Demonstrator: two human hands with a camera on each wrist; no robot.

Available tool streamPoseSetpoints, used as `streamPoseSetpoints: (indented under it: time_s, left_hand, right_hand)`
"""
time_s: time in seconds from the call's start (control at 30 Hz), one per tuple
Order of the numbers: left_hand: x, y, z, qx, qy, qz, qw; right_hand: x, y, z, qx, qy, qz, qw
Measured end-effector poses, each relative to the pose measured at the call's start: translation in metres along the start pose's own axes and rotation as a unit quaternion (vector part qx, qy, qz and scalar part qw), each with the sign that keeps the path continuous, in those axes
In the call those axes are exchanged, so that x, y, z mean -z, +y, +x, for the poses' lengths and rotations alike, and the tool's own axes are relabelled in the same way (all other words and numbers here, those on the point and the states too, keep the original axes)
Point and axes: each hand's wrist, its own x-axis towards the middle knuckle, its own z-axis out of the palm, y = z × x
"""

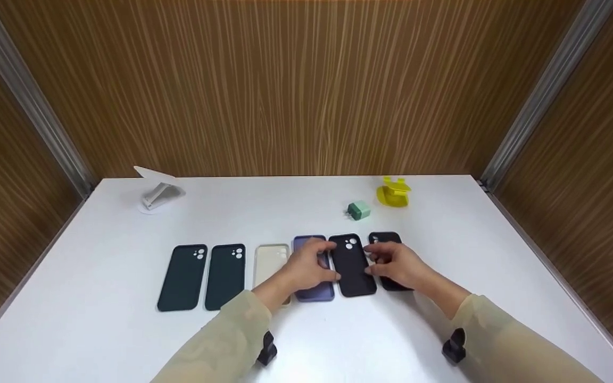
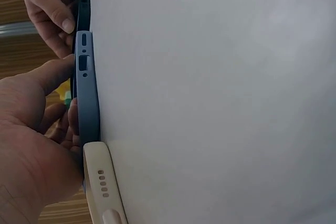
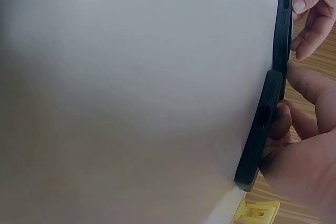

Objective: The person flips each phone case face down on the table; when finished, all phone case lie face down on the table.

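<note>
Sleeves (image 1: 221, 346) in pale yellow lie nearest. Beyond them the left hand (image 1: 306, 268) and the right hand (image 1: 399, 265) pinch the long edges of a black phone case (image 1: 351, 266), which lies flat on the white desk (image 1: 99, 330) between a purple case (image 1: 314, 292) and another black case (image 1: 386, 236). It looks light, bendy and somewhat grippy, so its side edges seem the best place to hold.

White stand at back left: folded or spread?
Spread: the white stand has its plate tilted up off its base on the table.
</note>
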Motion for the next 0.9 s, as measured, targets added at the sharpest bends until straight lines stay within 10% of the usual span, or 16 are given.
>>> streamPoseSetpoints:
  time_s: [0.9]
  left_hand:
    - [0.0,0.0044,0.003,0.002,-0.029,0.014,0.9995]
  right_hand:
    - [-0.0014,-0.0009,-0.0035,0.011,0.0,-0.026,1.0]
